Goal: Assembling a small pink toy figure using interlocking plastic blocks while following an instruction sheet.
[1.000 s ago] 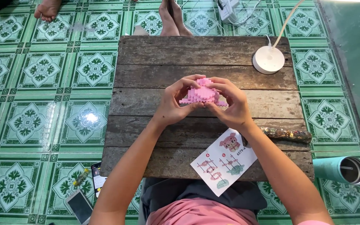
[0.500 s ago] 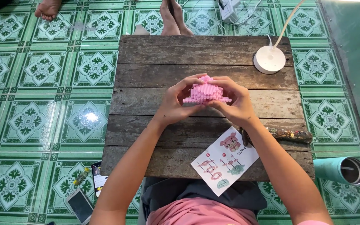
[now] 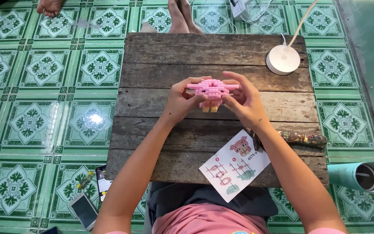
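A small pink model built of tiny bricks point(image 3: 211, 90), with tan pieces at its underside, is held just above a low wooden plank table point(image 3: 152, 56). My left hand point(image 3: 182, 100) grips its left side and my right hand point(image 3: 244, 99) grips its right side, fingers curled over the top. Parts of the model are hidden by my fingers. A printed instruction sheet point(image 3: 234, 164) with pictures of the model lies on the table near my right forearm.
A round white lamp base point(image 3: 283, 59) with a cord stands at the table's far right. A glittery pouch point(image 3: 303, 138) lies at the right edge. A teal tumbler point(image 3: 359, 175) and two phones point(image 3: 84, 209) lie on the green tiled floor. Another person's bare feet point(image 3: 182, 17) rest beyond the table.
Both hands have turned the pink model, so its flat wide part now faces up and the tan pieces show underneath. The hands stay above the middle of the table.
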